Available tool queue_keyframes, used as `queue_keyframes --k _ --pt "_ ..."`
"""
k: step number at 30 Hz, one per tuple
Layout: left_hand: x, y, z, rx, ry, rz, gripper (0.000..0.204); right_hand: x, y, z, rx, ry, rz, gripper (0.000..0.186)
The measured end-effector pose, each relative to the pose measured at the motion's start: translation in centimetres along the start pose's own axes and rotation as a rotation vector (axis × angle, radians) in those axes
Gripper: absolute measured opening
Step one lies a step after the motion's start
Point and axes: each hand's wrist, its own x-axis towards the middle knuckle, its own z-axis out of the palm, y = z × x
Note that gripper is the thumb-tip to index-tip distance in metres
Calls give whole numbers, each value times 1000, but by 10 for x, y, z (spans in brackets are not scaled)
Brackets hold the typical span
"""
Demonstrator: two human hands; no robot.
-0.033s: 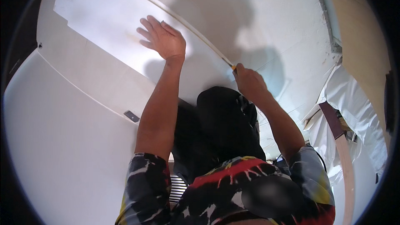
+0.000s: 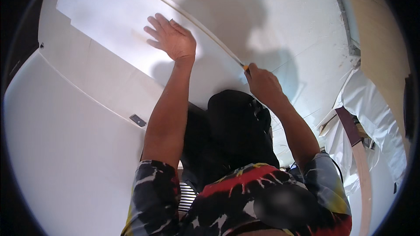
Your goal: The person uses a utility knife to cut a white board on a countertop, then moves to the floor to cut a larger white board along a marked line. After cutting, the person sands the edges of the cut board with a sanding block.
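A white panel [image 2: 100, 26] lies across the upper left, with a long narrow pale strip [image 2: 183, 12] along its far edge. My left hand [image 2: 175, 39] rests on the panel just below the strip, fingers spread and palm down. My right hand [image 2: 262, 83] grips a yellow-and-dark handled tool [image 2: 246, 68], its tip at the right end of the strip; the blade is too small to make out clearly. Shadows fall over the surface beyond both hands. My bent leg in black trousers [image 2: 232, 122] is just below the panel.
A smooth white surface [image 2: 65, 148] fills the left, with a small dark rectangular piece [image 2: 138, 120] at its edge. At the right are crumpled white sheeting [image 2: 372, 113], a maroon board [image 2: 348, 124], a pale wooden length [image 2: 363, 183] and a beige panel [image 2: 376, 26].
Both my hands have shifted very slightly upward, the right one with the tool still in it. The rest looks the same.
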Motion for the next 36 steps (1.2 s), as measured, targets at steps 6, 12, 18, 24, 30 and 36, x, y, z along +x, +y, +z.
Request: queue_keyframes --k 6,12,18,24,30,36 --pt "-1 0 4 -10 18 3 52 85 -63 -2 211 292 -195 24" --pt "4 1 12 -36 39 11 52 128 -83 -10 61 270 -274 27" --pt "4 3 5 -37 -19 27 52 121 -75 -17 19 206 -280 25" --pt "5 -3 14 12 84 68 49 39 -2 19 -47 40 -44 23" --pt "10 8 0 -26 40 58 50 -17 44 31 -45 -22 87 22" --pt "-53 -3 23 64 12 11 58 -19 53 42 196 176 79 25"
